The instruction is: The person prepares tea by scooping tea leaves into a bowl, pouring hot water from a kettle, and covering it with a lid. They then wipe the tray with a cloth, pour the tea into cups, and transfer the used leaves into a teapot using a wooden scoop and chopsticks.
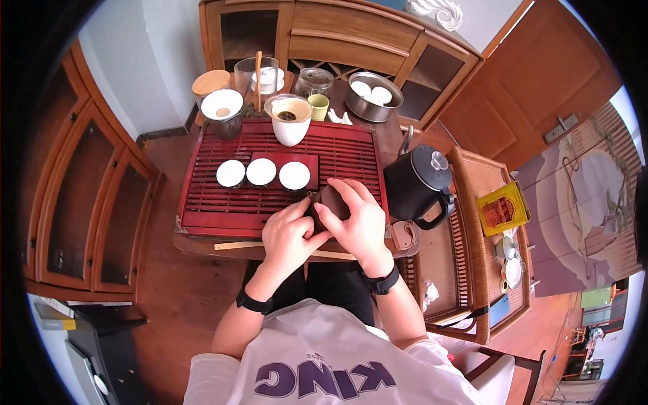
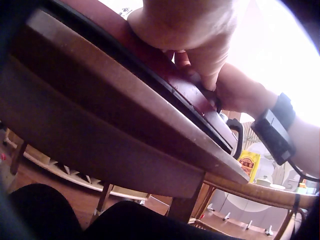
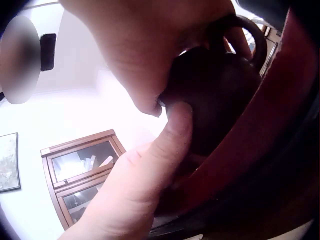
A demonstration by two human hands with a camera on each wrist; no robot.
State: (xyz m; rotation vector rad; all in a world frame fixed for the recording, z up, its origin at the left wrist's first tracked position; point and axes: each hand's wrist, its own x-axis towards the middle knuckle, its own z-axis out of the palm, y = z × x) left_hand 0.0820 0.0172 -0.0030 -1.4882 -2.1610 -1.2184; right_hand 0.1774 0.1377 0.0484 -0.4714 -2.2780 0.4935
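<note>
A dark brown clay teapot is held between both hands at the front right of the red slatted tea tray. My left hand grips its near left side, and my right hand is curled over its top and right side. From the right wrist, the teapot shows its round body and loop handle, with a left thumb pressed on it under the right hand. In the left wrist view the left hand mostly hides the teapot. Three white cups stand in a row behind.
A white strainer cup, glass jars and a steel bowl with white cups stand at the back. Right of the tray is a black kettle. A wooden stick lies at the front edge; a yellow tin is farther right.
</note>
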